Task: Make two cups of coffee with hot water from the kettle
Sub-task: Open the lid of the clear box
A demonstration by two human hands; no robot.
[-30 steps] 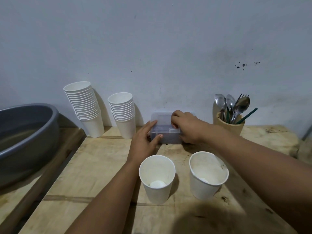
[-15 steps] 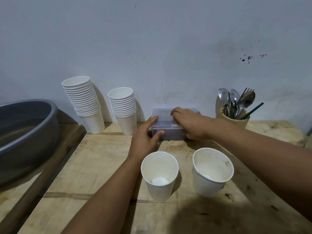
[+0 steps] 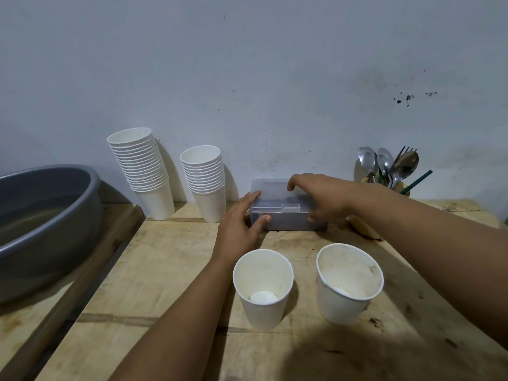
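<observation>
Two white paper cups stand on the wooden table (image 3: 170, 270) near me. The left cup (image 3: 262, 312) has a white lump at its bottom, and the right cup (image 3: 343, 306) shows a stained inner wall. Behind them, against the wall, sits a clear plastic box (image 3: 286, 217) with dark contents and its latched lid down. My left hand (image 3: 239, 226) holds the box's left end, thumb on the front and fingers along the side. My right hand (image 3: 321, 196) arches over the right end, fingers curled above the lid and thumb at the front corner. No kettle is in view.
Two stacks of paper cups (image 3: 143, 166) (image 3: 204, 177) stand against the wall left of the box. A wooden holder (image 3: 404, 187) with spoons and a fork is at the back right. A grey basin (image 3: 49, 215) holding water sits on a lower ledge at the left.
My right hand has slid from the lid's front middle to the box's right end, uncovering the latch. My left hand stays at the left end. The view has tilted slightly.
</observation>
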